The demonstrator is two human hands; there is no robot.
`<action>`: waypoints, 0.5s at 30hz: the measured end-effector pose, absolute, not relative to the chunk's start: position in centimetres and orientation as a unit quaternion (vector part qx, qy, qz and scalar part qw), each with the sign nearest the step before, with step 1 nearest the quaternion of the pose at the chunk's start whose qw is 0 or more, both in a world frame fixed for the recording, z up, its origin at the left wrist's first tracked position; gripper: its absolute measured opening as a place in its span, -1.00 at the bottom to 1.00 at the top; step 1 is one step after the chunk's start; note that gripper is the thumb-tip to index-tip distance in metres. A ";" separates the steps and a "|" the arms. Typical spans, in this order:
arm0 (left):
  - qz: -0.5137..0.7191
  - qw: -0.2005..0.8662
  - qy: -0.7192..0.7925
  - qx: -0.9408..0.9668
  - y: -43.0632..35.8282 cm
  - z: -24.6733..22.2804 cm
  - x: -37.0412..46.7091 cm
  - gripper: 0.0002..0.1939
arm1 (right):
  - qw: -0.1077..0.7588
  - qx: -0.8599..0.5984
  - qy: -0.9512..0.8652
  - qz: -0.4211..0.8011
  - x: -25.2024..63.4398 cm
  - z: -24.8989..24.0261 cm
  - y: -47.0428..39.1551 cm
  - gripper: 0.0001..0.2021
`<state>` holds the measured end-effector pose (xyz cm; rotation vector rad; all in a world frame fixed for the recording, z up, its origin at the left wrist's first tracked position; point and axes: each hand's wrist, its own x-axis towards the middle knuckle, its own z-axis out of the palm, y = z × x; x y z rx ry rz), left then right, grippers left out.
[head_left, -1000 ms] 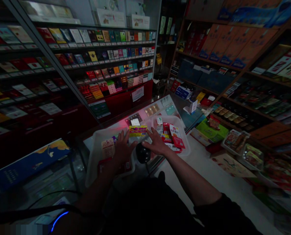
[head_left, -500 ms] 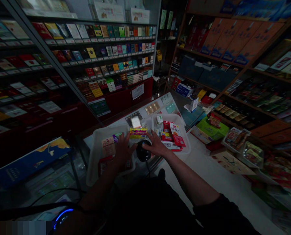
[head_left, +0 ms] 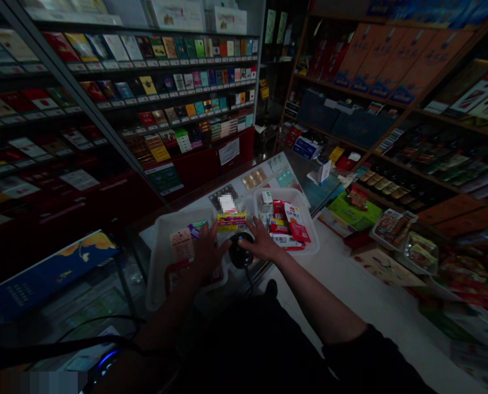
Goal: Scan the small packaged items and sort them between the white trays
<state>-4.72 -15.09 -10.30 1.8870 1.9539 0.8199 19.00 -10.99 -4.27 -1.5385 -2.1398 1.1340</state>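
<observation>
1. Left: a display rack (head_left: 246, 150) stands with rows of small packs (head_left: 198, 48) in many colours, price labels (head_left: 157, 63) along its shelf edges.
2. Two white boxes (head_left: 177, 15) sit on its upper shelf.
3. A blue box (head_left: 51, 273) with a yellow picture lies at the lower left.
4. Right: wooden shelves (head_left: 350, 89) carry upright orange cartons (head_left: 391, 63); dark bottles (head_left: 453, 164) stand below them.
5. A red packet (head_left: 358, 198) lies on a green box (head_left: 353, 216), near two clear trays (head_left: 381, 239) of wrapped food (head_left: 395, 224).

Pretty dim in there tbh. You've got a tall display rack (head_left: 158, 97) ahead-left, wooden shelving (head_left: 391, 134) on your right, pale floor (head_left: 334, 279) below.
</observation>
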 end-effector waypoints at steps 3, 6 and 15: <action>0.295 0.159 0.673 0.659 -15.4 -9.3 -4.5 -0.20 | 0.157 -0.527 -0.739 0.390 19.2 -4.0 -11.2 0.01; 0.302 0.165 0.664 0.664 -15.5 -8.1 -4.0 -0.17 | 0.186 -0.525 -0.732 0.392 19.5 -3.5 -11.6 0.01; 0.289 0.208 0.647 0.674 -14.2 -3.1 0.7 -0.14 | 0.253 -0.550 -0.708 0.363 23.1 -2.0 -11.4 -0.06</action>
